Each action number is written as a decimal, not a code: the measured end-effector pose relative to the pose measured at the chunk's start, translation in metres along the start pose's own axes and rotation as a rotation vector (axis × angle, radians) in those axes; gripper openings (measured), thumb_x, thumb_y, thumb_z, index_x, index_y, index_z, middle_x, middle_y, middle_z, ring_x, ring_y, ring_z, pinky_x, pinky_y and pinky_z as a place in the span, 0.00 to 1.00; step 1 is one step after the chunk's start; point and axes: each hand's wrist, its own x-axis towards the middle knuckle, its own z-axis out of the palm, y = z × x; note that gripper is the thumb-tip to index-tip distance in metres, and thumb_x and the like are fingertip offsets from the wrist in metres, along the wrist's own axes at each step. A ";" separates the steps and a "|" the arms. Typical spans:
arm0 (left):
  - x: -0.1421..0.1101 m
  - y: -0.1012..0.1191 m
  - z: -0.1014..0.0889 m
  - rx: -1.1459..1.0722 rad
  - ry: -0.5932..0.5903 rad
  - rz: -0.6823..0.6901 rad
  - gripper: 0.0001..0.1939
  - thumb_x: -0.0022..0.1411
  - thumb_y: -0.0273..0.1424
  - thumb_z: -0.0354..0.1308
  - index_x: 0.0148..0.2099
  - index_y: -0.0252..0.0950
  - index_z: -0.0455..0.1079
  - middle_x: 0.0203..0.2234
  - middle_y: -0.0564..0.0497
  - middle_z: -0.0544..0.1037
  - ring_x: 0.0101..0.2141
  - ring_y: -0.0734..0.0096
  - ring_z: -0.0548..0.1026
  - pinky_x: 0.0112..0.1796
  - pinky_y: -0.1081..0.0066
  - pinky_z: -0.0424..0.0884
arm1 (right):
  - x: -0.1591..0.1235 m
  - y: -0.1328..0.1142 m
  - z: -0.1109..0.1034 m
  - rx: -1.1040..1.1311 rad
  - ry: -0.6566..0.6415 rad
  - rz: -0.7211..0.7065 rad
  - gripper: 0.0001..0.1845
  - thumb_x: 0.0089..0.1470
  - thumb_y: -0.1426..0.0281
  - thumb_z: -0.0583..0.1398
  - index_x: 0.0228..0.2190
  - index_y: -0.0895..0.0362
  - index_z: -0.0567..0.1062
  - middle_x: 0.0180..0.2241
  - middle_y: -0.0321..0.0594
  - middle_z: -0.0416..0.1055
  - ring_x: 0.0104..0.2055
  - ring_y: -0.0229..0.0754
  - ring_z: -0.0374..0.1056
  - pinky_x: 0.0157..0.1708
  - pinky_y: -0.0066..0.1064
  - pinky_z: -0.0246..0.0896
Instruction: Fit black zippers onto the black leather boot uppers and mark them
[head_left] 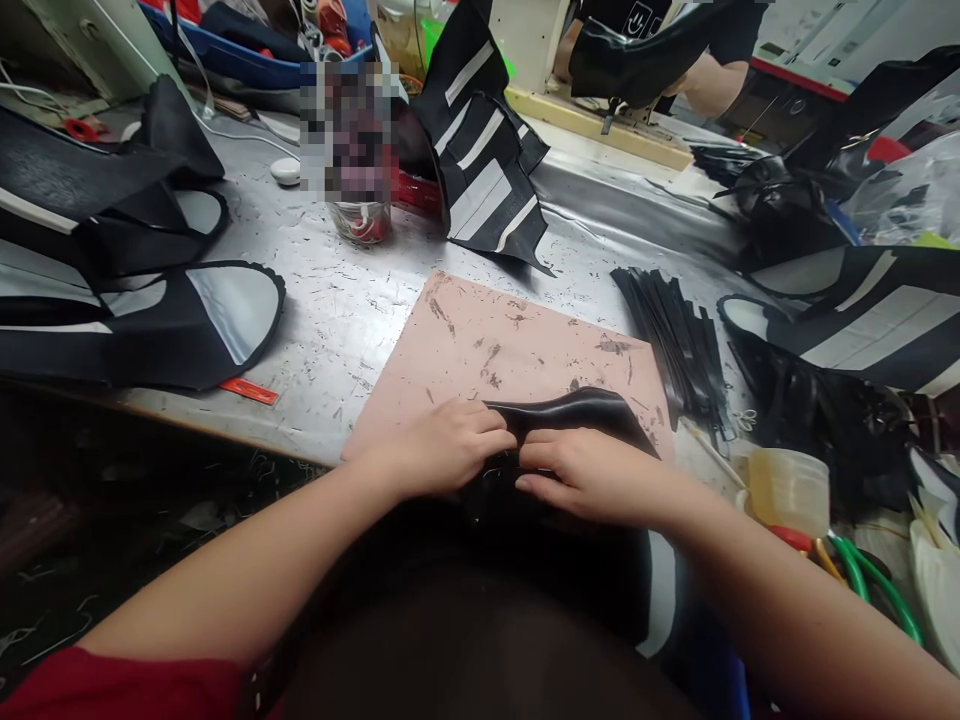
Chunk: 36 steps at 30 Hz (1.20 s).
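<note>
A glossy black leather boot upper (592, 406) lies over the near edge of a pink cutting board (480, 330) and hangs down toward my lap. My left hand (469, 445) grips its edge with curled fingers. Close beside it, my right hand (581, 470) is closed on the same leather, its fingertips almost meeting the left ones. The fingertips and the leather between them are partly hidden. A pale strip (660, 590) shows on black material below my right wrist.
Black boot uppers with white strips (236, 305) lie left; another piece (487, 170) stands behind the board. Thin black strips (679, 340) lie right, near a yellowish glue tub (789, 490) and green-handled scissors (874, 575). Another person's arm (712, 85) shows at the back.
</note>
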 end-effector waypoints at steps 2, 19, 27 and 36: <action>0.002 -0.004 -0.002 -0.039 -0.064 0.015 0.11 0.59 0.27 0.52 0.45 0.38 0.68 0.37 0.50 0.73 0.39 0.68 0.69 0.42 0.69 0.65 | 0.000 0.002 0.000 0.050 -0.006 -0.030 0.12 0.57 0.66 0.53 0.29 0.58 0.73 0.30 0.39 0.68 0.31 0.37 0.64 0.31 0.28 0.57; -0.049 0.020 0.002 0.075 0.368 0.114 0.06 0.59 0.21 0.50 0.31 0.33 0.66 0.30 0.49 0.74 0.34 0.71 0.71 0.36 0.70 0.68 | 0.012 -0.003 0.002 0.026 -0.070 -0.011 0.13 0.57 0.65 0.53 0.30 0.59 0.75 0.38 0.42 0.64 0.33 0.39 0.65 0.37 0.32 0.61; -0.037 0.028 0.012 0.172 0.297 0.059 0.09 0.61 0.21 0.46 0.29 0.34 0.64 0.24 0.51 0.71 0.26 0.73 0.69 0.31 0.72 0.68 | 0.010 -0.001 -0.003 0.076 -0.109 0.008 0.14 0.58 0.66 0.51 0.30 0.59 0.74 0.38 0.41 0.65 0.34 0.38 0.65 0.38 0.32 0.61; -0.035 0.020 -0.002 0.247 0.274 0.292 0.07 0.55 0.21 0.51 0.27 0.37 0.60 0.21 0.55 0.65 0.21 0.75 0.63 0.22 0.73 0.60 | 0.014 -0.008 -0.004 0.090 -0.086 0.003 0.13 0.58 0.69 0.53 0.27 0.58 0.74 0.36 0.39 0.66 0.34 0.38 0.66 0.38 0.31 0.61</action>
